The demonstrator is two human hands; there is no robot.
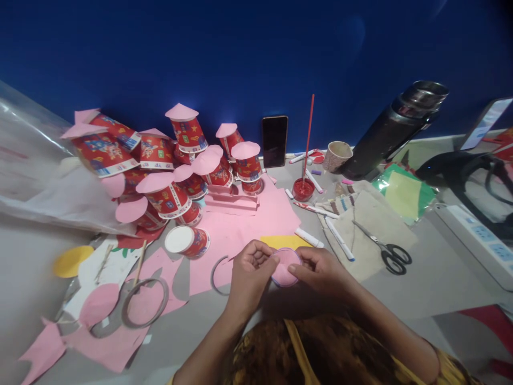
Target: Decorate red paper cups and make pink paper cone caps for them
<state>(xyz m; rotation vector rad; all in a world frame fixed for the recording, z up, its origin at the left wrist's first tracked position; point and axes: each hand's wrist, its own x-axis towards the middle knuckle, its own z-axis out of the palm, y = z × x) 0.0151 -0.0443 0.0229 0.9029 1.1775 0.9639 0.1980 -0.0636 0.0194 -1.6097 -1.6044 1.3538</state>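
Between both hands, just above the table's near edge, is a small round piece of pink paper (286, 271) with a purple-blue line around its rim. My left hand (251, 274) pinches its left side, thumb on top. From the right, my right hand (324, 268) grips the other side with thumb and fingers. Behind the hands lie a yellow paper piece (285, 242) and a large pink sheet (214, 230). Part of a grey ring (215, 275) shows beside my left hand. Several red printed paper cups (188, 135) with pink paper cone tops are stacked at the back left.
Pink paper scraps (112, 345) and a grey tape ring (126, 313) lie at left. Markers (339, 239), scissors (385, 248), a small red pot (303, 190) with a stick, a phone (274, 140), a black flask (379, 133) and a power strip (476, 240) stand or lie behind and right.
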